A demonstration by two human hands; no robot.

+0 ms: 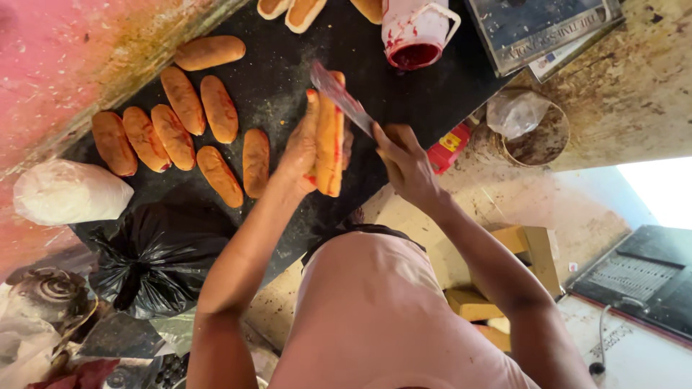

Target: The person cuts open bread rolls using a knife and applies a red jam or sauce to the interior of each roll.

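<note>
My left hand point(304, 148) holds a long bread roll point(330, 144) over the black board point(288, 65); the roll is split lengthwise and smeared with red spread. My right hand point(405, 162) grips a knife point(340, 95) whose blade, red with spread, lies against the upper end of the roll. A white jug point(414, 32) with red spread inside lies tipped on the board just beyond the knife.
Several filled rolls point(184, 130) lie in rows on the board's left part, more rolls point(292, 9) at the top edge. A white bag point(68, 191) and a black bag point(155, 256) sit at lower left. A book point(540, 29), a dirty bowl point(537, 133) and a red item point(448, 146) lie right.
</note>
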